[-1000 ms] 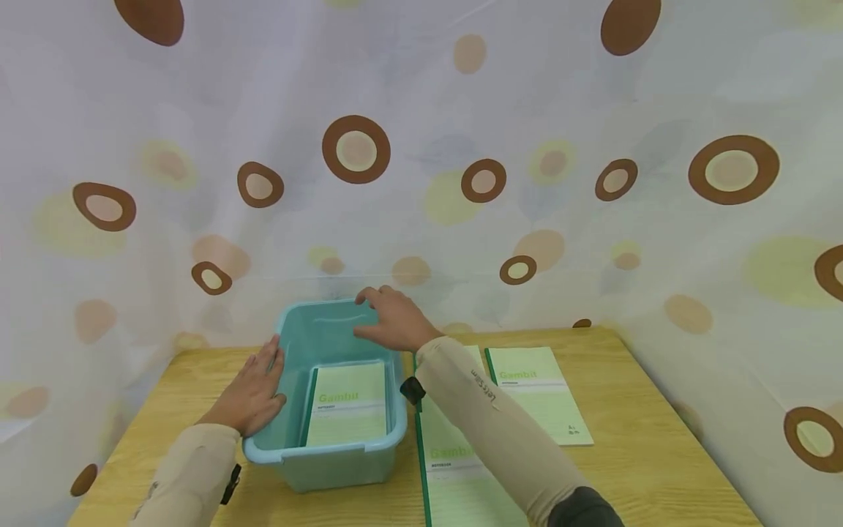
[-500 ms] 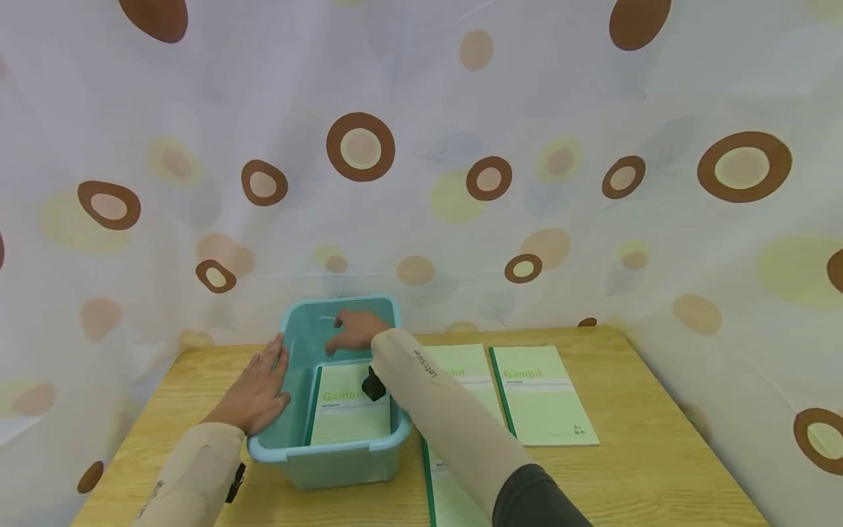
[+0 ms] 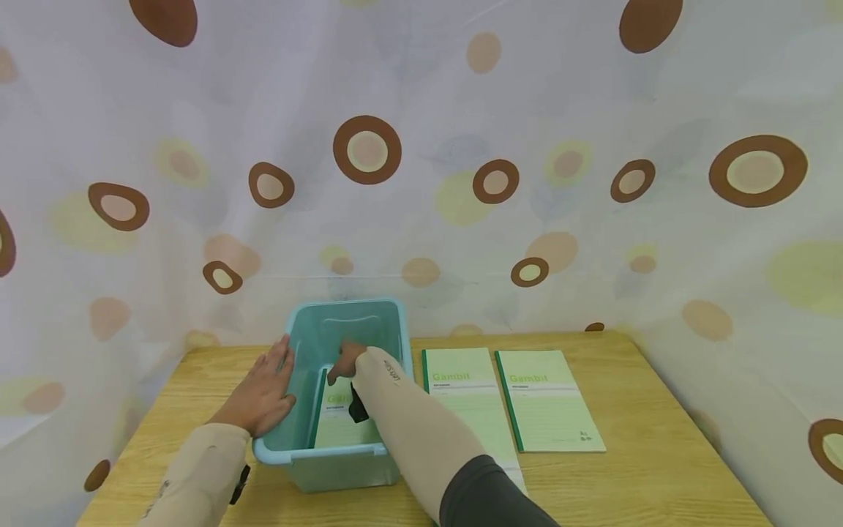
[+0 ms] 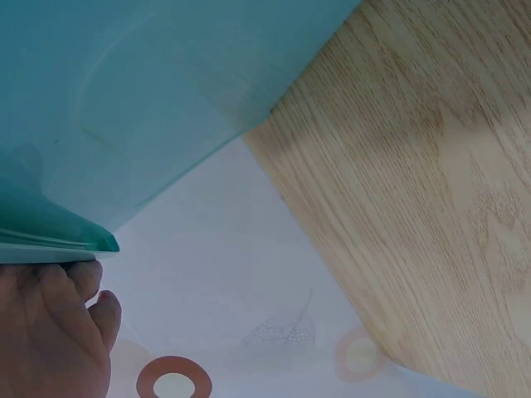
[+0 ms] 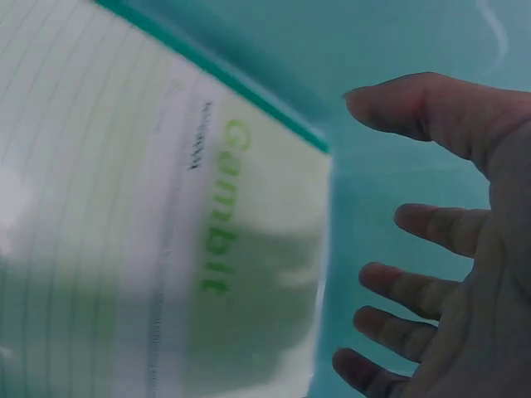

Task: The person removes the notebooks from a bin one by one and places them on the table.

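A light blue plastic bin (image 3: 349, 468) stands on the table with a pale green notebook (image 3: 339, 432) lying inside. My left hand (image 3: 260, 388) rests on the bin's left rim, its fingers straight. Inside the bin, my right hand (image 3: 345, 360) is over the far end of the notebook, partly hidden by its sleeve in the head view. In the right wrist view, the right hand (image 5: 465, 240) has its thumb and fingers spread beside the notebook's top edge (image 5: 323, 240), holding nothing.
To the right of the bin, more pale green notebooks with green spines lie on the wooden table (image 3: 645, 439), among them a middle notebook (image 3: 461, 369) and a right notebook (image 3: 549, 410). A patterned cloth (image 3: 421, 219) hangs behind the table.
My right hand has moved from above the bin's far right corner down into the bin, toward the notebook's far edge. The left hand has stayed on the rim.
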`<state>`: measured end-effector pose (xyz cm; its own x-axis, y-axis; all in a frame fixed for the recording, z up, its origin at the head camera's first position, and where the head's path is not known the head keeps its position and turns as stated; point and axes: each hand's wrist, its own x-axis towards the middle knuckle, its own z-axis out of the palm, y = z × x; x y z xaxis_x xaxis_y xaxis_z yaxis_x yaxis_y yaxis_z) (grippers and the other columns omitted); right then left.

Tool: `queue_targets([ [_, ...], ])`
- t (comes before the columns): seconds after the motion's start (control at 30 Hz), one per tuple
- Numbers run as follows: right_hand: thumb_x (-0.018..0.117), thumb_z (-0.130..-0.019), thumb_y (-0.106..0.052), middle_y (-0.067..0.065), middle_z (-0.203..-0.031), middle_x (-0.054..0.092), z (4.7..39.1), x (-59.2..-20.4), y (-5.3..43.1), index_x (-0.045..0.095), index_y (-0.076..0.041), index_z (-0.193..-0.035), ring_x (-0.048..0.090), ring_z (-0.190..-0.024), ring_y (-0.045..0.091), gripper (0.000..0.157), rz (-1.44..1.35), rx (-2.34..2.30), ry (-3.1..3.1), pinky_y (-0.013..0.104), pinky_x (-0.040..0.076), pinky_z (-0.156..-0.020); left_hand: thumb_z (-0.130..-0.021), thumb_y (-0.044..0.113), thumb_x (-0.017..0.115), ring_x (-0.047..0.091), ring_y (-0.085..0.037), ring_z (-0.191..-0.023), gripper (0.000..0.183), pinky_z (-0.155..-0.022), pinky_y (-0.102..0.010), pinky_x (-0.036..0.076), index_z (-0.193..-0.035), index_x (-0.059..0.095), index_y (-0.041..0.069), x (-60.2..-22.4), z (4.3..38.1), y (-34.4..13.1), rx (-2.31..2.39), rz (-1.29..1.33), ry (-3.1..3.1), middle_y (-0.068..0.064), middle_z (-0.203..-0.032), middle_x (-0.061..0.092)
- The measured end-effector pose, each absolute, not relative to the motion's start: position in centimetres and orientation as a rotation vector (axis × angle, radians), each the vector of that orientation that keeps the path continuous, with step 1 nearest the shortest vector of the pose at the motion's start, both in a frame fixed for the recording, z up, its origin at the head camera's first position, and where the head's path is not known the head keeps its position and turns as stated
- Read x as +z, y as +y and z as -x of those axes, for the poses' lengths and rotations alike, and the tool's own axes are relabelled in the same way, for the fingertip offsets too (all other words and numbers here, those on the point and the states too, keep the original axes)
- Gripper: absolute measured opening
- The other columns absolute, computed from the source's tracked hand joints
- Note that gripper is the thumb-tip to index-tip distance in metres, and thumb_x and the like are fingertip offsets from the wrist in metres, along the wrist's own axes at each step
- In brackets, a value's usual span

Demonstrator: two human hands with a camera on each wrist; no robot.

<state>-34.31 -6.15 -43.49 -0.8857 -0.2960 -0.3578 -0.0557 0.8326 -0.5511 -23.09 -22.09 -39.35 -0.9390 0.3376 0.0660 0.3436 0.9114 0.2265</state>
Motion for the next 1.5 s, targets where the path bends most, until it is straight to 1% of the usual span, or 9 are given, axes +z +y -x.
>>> queue_targets([
  [0.1, 0.076, -0.081, -0.029, 0.006, -0.141, 0.050, 34.6, -44.7, -6.5, 0.044, -0.012, -0.144, 0.052, -0.124, 0.024, 0.073, 0.241, -0.680, 2.554, 0.038, 0.048, -0.095, -0.087, 0.010, 0.048, 0.013, -0.045, -0.143, 0.066, -0.113, -0.059, 0.015, -0.141, 0.025, -0.020, -39.4, 23.1, -22.1, -0.371, 0.553, -3.039, -0.032, -0.155, 0.011],
  [0.33, 0.075, -0.078, -0.037, 0.005, -0.125, 0.060, 34.7, -45.5, -6.9, 0.060, -0.011, -0.128, 0.060, -0.101, 0.022, 0.058, 0.261, -0.531, 2.519, 0.038, 0.052, -0.082, -0.088, 0.011, 0.046, 0.012, -0.044, -0.143, 0.065, -0.114, -0.059, 0.015, -0.142, 0.025, -0.019, -39.4, 23.0, -22.3, -0.343, 0.544, -3.053, -0.030, -0.156, 0.011],
  [0.5, 0.072, -0.081, -0.038, 0.005, -0.136, 0.053, 34.9, -45.8, -7.1, 0.054, -0.013, -0.135, 0.055, -0.113, 0.023, 0.062, 0.280, -0.531, 2.454, 0.038, 0.050, -0.087, -0.087, 0.011, 0.046, 0.011, -0.044, -0.144, 0.066, -0.114, -0.059, 0.013, -0.143, 0.024, -0.018, -39.4, 23.2, -22.4, -0.349, 0.529, -3.066, -0.029, -0.156, 0.009],
  [0.77, 0.068, -0.084, -0.037, 0.006, -0.134, 0.054, 34.3, -44.6, -6.5, 0.059, -0.012, -0.129, 0.055, -0.113, 0.023, 0.052, 0.312, -0.506, 2.401, 0.037, 0.049, -0.087, -0.088, 0.011, 0.045, 0.012, -0.043, -0.144, 0.066, -0.114, -0.058, 0.014, -0.143, 0.024, -0.018, -39.3, 23.4, -22.3, -0.305, 0.527, -3.077, -0.029, -0.156, 0.011],
  [1.07, 0.069, -0.083, -0.038, 0.005, -0.139, 0.051, 34.2, -44.5, -6.7, 0.055, -0.014, -0.134, 0.052, -0.118, 0.022, 0.058, 0.337, -0.452, 2.431, 0.036, 0.048, -0.092, -0.088, 0.012, 0.045, 0.011, -0.043, -0.144, 0.067, -0.114, -0.059, 0.013, -0.143, 0.023, -0.018, -39.4, 23.4, -22.2, -0.309, 0.508, -3.099, -0.029, -0.157, 0.010],
  [1.2, 0.071, -0.080, -0.044, 0.006, -0.147, 0.042, 35.1, -45.4, -7.0, 0.059, -0.019, -0.129, 0.039, -0.134, 0.025, 0.056, 0.288, -0.376, 2.528, 0.045, 0.039, -0.103, -0.088, 0.013, 0.045, 0.011, -0.043, -0.144, 0.066, -0.114, -0.059, 0.013, -0.143, 0.024, -0.018, -39.5, 23.4, -22.0, -0.318, 0.520, -3.087, -0.029, -0.156, 0.010],
  [1.3, 0.072, -0.078, -0.049, 0.007, -0.153, 0.032, 35.4, -45.8, -7.4, 0.053, -0.022, -0.135, 0.027, -0.141, 0.028, 0.066, 0.270, -0.349, 2.614, 0.052, 0.030, -0.109, -0.088, 0.012, 0.046, 0.012, -0.044, -0.143, 0.066, -0.114, -0.059, 0.014, -0.143, 0.024, -0.019, -39.7, 23.5, -22.1, -0.317, 0.542, -3.061, -0.029, -0.156, 0.011],
  [1.37, 0.072, -0.077, -0.051, 0.008, -0.151, 0.034, 35.5, -46.1, -7.9, 0.045, -0.018, -0.142, 0.030, -0.139, 0.028, 0.077, 0.289, -0.375, 2.661, 0.053, 0.029, -0.110, -0.088, 0.011, 0.047, 0.012, -0.045, -0.143, 0.066, -0.113, -0.060, 0.014, -0.142, 0.025, -0.019, -39.7, 23.4, -22.3, -0.314, 0.554, -3.047, -0.030, -0.156, 0.012],
  [1.5, 0.073, -0.077, -0.049, 0.008, -0.138, 0.048, 35.5, -46.3, -8.6, 0.040, -0.010, -0.140, 0.047, -0.126, 0.025, 0.081, 0.352, -0.431, 2.724, 0.048, 0.035, -0.107, -0.089, 0.011, 0.047, 0.012, -0.045, -0.143, 0.064, -0.113, -0.060, 0.014, -0.142, 0.026, -0.019, -39.7, 23.3, -22.4, -0.311, 0.563, -3.045, -0.030, -0.156, 0.012],
])
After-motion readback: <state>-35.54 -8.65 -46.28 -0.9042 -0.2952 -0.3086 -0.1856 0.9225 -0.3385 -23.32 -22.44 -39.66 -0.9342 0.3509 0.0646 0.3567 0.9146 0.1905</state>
